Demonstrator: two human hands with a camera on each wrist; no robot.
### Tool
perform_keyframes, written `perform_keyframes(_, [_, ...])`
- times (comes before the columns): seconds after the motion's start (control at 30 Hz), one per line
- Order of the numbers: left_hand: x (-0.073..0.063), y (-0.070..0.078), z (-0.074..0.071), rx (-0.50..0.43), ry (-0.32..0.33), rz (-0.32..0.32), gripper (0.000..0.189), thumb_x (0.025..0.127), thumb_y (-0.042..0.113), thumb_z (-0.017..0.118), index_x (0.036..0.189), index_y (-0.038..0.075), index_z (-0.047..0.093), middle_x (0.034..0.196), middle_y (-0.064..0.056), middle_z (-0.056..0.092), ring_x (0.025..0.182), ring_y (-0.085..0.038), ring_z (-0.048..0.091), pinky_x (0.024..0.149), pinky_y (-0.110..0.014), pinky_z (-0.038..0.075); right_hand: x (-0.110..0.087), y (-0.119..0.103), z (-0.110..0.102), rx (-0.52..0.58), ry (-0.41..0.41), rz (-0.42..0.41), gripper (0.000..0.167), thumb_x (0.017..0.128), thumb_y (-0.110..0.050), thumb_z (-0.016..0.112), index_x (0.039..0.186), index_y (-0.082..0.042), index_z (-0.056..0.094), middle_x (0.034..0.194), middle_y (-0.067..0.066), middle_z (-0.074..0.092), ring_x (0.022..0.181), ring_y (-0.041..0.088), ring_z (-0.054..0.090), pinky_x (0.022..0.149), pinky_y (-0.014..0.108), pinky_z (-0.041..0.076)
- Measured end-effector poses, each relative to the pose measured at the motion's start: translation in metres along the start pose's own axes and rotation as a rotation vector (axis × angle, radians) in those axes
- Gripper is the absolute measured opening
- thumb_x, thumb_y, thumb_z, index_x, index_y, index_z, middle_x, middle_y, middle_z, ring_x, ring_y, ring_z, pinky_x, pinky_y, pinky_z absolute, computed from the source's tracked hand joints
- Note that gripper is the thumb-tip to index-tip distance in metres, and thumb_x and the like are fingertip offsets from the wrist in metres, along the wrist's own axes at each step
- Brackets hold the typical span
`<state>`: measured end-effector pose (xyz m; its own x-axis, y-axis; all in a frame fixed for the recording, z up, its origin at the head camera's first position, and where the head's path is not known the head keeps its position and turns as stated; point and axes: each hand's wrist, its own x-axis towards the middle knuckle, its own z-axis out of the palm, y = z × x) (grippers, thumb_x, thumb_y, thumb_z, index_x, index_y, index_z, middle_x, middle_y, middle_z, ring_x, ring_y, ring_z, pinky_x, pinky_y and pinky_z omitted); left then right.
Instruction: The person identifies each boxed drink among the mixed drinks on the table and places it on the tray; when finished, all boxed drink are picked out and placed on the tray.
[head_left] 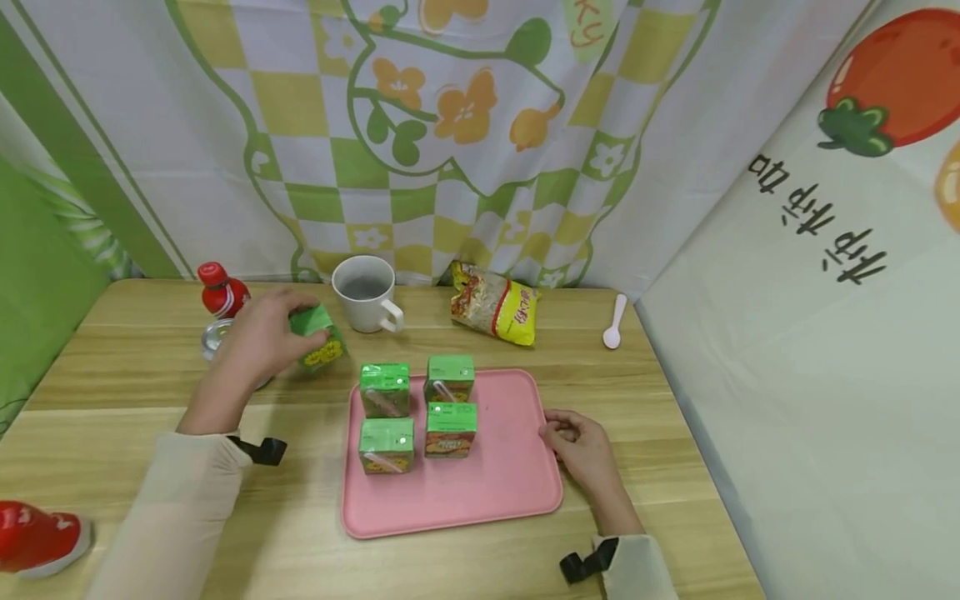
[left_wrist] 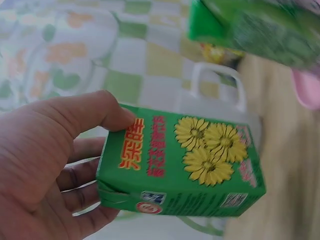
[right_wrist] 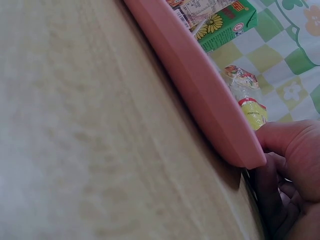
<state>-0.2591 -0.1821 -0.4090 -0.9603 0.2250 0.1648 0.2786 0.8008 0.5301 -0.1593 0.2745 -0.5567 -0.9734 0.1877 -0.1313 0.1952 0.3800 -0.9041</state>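
My left hand [head_left: 266,333] grips a green drink carton [left_wrist: 185,160] printed with yellow flowers, thumb on its front face and fingers behind. In the head view this carton is left of the pink tray [head_left: 510,492], in front of the grey mug [head_left: 365,292]. Several similar cartons stand upright in two rows on the tray's left half, among them a front-right carton [head_left: 451,431] and a back-left carton [head_left: 385,390]. At the tray's right edge, my right hand [head_left: 585,450] pinches the rim [right_wrist: 250,150] between thumb and curled fingers.
A red-capped bottle [head_left: 223,292] and a small metal-topped can [head_left: 215,335] stand beyond the left hand. Behind the tray lie a yellow snack bag [head_left: 495,307] and a pink spoon [head_left: 613,323]. Another red bottle [head_left: 41,537] is at the near left. A curtain [head_left: 322,167] hangs along the back edge.
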Motion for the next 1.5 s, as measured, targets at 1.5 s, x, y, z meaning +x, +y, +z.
perform_keyframes(1.5, [0.013, 0.210, 0.123, 0.090, -0.298, 0.425, 0.048, 0.085, 0.036, 0.082, 0.129, 0.018, 0.071, 0.102, 0.004, 0.055, 0.081, -0.012, 0.051, 0.063, -0.027, 0.044, 0.000, 0.003, -0.005, -0.048, -0.024, -0.049, 0.028, 0.091, -0.019, 0.078, 0.117, -0.009, 0.074, 0.096, 0.005, 0.070, 0.081, 0.018, 0.067, 0.063, 0.027, 0.055])
